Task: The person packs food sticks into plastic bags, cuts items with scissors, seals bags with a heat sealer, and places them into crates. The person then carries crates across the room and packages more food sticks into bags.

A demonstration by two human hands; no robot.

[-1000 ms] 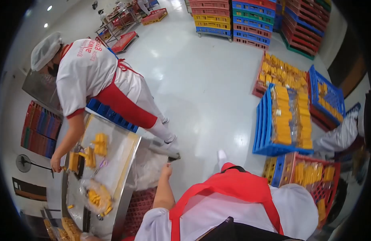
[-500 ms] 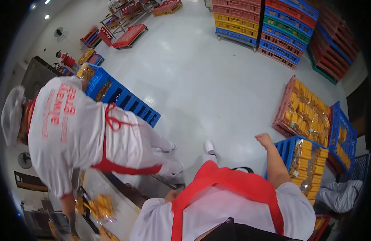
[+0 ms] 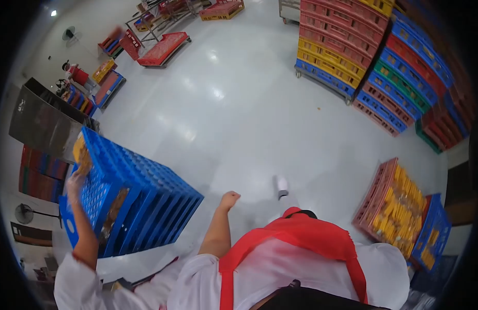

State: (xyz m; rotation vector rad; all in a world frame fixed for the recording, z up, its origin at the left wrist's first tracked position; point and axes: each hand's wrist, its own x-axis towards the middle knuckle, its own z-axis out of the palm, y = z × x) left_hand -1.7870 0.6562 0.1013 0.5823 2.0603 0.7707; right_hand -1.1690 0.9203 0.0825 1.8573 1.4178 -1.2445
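Note:
My left hand [image 3: 230,200] hangs out in front of my body over the floor, its fingers curled into a loose fist with nothing seen in it. Nearest to it is a tall stack of blue plastic crates [image 3: 161,206], standing apart from the hand on the left. My right hand is out of view, hidden past my body. I wear a red apron [image 3: 296,235] over a white shirt, and one white shoe [image 3: 282,186] shows ahead of me.
A co-worker's hand [image 3: 76,186] reaches to yellow packs at the top blue crate. Crates of yellow packs [image 3: 399,206] stand at right. Tall crate stacks [image 3: 337,41] on wheels rise behind. A red trolley [image 3: 164,49] stands far left.
I have moved forward past the co-worker, and the blue stack now looms closer. My left hand has swung forward; my right hand has swung out of view.

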